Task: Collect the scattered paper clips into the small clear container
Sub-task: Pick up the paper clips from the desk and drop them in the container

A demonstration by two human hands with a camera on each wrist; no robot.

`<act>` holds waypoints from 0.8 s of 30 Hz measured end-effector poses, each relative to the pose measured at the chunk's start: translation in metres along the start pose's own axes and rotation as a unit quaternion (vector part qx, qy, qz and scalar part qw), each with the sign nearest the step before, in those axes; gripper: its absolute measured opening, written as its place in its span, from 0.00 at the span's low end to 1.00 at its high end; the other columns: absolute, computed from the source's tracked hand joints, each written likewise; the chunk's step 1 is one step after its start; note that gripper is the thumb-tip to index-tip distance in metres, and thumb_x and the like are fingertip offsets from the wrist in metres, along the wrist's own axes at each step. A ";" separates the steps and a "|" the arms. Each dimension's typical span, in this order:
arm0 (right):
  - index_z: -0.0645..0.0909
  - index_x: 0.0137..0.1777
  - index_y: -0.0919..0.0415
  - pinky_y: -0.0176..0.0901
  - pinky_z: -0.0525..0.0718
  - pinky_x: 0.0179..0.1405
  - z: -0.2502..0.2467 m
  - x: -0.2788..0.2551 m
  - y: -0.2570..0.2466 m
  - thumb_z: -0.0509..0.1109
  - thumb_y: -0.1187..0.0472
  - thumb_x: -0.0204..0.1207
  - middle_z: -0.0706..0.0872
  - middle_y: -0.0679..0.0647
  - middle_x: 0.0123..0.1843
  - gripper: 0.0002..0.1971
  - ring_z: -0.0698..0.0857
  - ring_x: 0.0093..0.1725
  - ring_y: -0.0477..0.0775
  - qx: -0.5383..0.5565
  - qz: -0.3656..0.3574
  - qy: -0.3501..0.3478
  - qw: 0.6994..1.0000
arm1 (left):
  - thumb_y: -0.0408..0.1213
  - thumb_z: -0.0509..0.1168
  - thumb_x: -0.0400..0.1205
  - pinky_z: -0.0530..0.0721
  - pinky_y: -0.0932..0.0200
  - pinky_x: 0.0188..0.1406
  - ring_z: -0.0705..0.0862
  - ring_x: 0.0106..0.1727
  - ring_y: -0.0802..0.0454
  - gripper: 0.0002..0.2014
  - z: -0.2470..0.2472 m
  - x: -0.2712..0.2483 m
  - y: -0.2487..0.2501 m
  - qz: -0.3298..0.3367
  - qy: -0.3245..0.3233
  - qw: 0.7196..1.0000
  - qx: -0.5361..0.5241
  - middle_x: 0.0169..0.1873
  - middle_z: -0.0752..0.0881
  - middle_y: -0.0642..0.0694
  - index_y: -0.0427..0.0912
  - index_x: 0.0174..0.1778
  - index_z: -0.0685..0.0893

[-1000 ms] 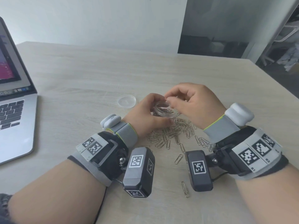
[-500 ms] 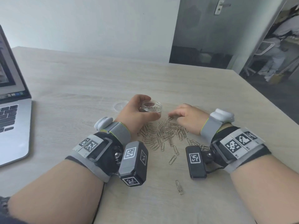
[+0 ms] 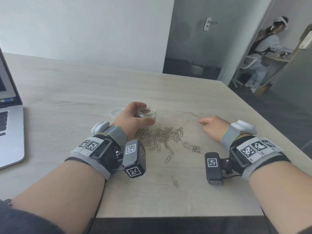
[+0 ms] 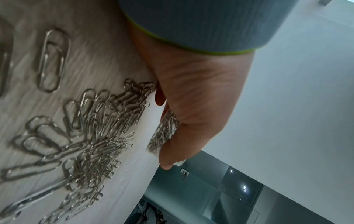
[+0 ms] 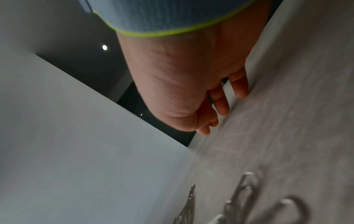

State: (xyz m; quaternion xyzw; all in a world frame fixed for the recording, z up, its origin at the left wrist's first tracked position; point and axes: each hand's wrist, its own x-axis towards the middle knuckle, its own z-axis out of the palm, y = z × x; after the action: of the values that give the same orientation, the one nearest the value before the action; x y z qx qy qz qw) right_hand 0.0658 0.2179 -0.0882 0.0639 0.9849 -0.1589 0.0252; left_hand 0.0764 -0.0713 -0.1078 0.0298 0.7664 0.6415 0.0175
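Note:
A small clear round container [image 3: 147, 112] with some paper clips inside stands on the table; my left hand [image 3: 133, 116] grips it from the left, thumb along its near side. In the left wrist view the container [image 4: 162, 133] shows clips through its wall beside my palm. A pile of silver paper clips [image 3: 160, 135] lies just in front of it, with a smaller cluster [image 3: 192, 146] to the right and two stray clips [image 3: 168, 159] [image 3: 174, 181] nearer me. My right hand [image 3: 213, 126] rests on the table to the right of the pile, fingers loosely bent, holding nothing; the fingertips [image 5: 223, 109] touch the wood.
The container's clear lid [image 3: 116, 111] lies flat just left of my left hand. An open laptop [image 3: 10, 125] occupies the left edge of the table [image 3: 84, 92]. The table's right edge falls away past my right hand. A person sits in the room beyond the doorway.
My right hand left the container's mouth, dropped to the table and slid right, away from the pile. My left hand kept hold of the container.

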 end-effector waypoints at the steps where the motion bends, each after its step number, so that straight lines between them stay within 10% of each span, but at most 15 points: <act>1: 0.82 0.69 0.50 0.42 0.76 0.67 0.003 -0.002 0.002 0.61 0.65 0.76 0.80 0.52 0.74 0.23 0.80 0.70 0.59 -0.013 0.000 -0.014 1.000 | 0.57 0.82 0.52 0.86 0.34 0.69 0.92 0.58 0.41 0.36 -0.001 0.000 -0.001 -0.001 0.001 1.000 -0.005 0.60 0.91 0.48 0.63 0.57 0.81; 7: 0.82 0.69 0.48 0.39 0.77 0.64 0.007 -0.028 -0.014 0.60 0.66 0.76 0.84 0.45 0.69 0.24 0.83 0.64 0.50 0.053 -0.038 -0.079 0.995 | 0.55 0.82 0.50 0.90 0.39 0.64 0.93 0.56 0.43 0.38 0.001 -0.004 -0.001 0.000 0.001 1.000 -0.020 0.58 0.91 0.48 0.60 0.58 0.81; 12: 0.83 0.63 0.47 0.34 0.75 0.28 -0.008 -0.048 -0.028 0.67 0.58 0.75 0.80 0.43 0.32 0.16 0.76 0.27 0.44 0.042 -0.018 -0.082 0.996 | 0.49 0.83 0.55 0.92 0.47 0.55 0.92 0.52 0.46 0.38 -0.001 -0.008 0.000 0.005 -0.004 1.000 -0.025 0.61 0.90 0.48 0.55 0.63 0.80; 17: 0.79 0.51 0.47 0.37 0.84 0.30 -0.011 -0.067 -0.038 0.77 0.54 0.63 0.91 0.54 0.39 0.17 0.85 0.26 0.52 -0.005 -0.003 -0.156 0.988 | 0.47 0.82 0.58 0.89 0.57 0.49 0.91 0.51 0.51 0.36 -0.002 -0.010 0.000 0.008 -0.008 1.000 -0.023 0.61 0.90 0.51 0.55 0.64 0.79; 24: 0.83 0.48 0.56 0.45 0.89 0.33 0.003 -0.062 -0.055 0.76 0.66 0.67 0.89 0.56 0.36 0.11 0.86 0.29 0.56 0.132 -0.057 -0.145 0.979 | 0.55 0.82 0.51 0.90 0.42 0.61 0.91 0.51 0.47 0.37 -0.001 -0.007 -0.005 0.010 0.000 1.000 -0.027 0.58 0.91 0.49 0.61 0.57 0.81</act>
State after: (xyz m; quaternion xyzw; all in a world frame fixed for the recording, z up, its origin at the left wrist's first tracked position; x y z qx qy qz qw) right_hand 0.1199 0.1579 -0.0700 -0.0134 0.9432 -0.2964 0.1496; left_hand 0.0829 -0.0733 -0.1125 0.0369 0.7483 0.6622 0.0126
